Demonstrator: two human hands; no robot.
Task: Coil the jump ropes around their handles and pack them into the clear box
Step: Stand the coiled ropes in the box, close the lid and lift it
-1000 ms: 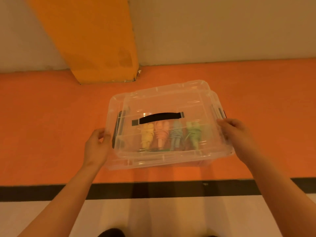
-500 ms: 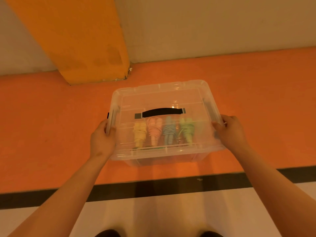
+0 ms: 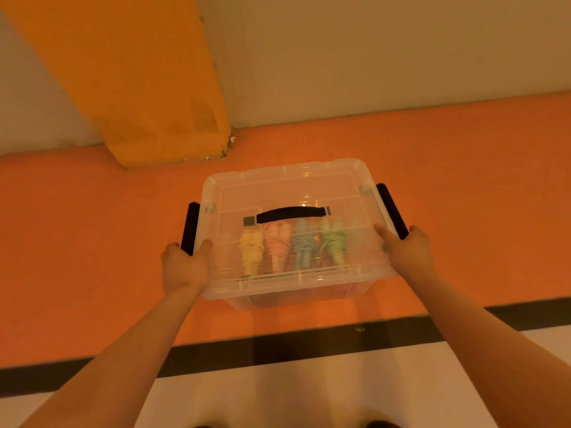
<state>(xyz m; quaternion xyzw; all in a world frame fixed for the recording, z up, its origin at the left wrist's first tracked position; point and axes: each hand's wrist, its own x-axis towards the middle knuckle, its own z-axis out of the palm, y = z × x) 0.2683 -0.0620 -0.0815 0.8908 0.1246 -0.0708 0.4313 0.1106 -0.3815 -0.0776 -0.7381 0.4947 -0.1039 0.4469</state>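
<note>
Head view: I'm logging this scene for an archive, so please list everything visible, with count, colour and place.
clear box: one, transparent, centre, between the hands, lid on
lid handle: one, black, on the lid
jump ropes: four, coiled, yellow, pink, blue, green, side by side inside the box
left latch, right latch: one each, black, at the box's ends
floor: orange, with a black stripe and a white band nearer
pillar: one, yellow, far left
wall: pale, behind
left hand: grips the left latch
right hand: holds the right latch, thumb on the lid
</note>
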